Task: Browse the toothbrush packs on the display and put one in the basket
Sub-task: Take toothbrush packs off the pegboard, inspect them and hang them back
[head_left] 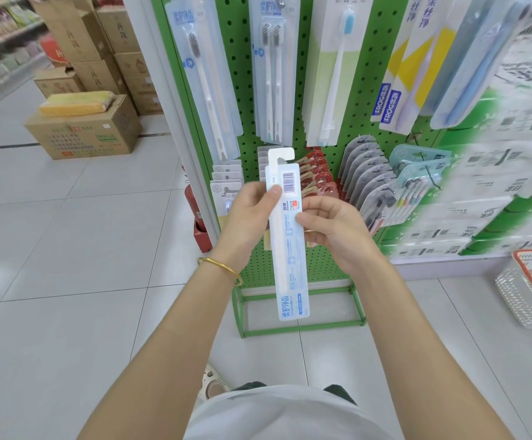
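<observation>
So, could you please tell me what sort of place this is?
Most likely a shop aisle: toothbrush packs hang on a green pegboard rack, cardboard boxes are stacked nearby, and a basket sits at the right.

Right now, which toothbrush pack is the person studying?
Find the green pegboard display stand. Before it, left hand and right hand hold one long white-and-blue toothbrush pack. Unlike the hanging packs, it is unhooked, barcode towards us.

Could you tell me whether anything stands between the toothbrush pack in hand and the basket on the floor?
Nothing visible does. The left hand and right hand hold the toothbrush pack in front of the display. The basket sits lower right on the floor, which is bare between them.
</observation>
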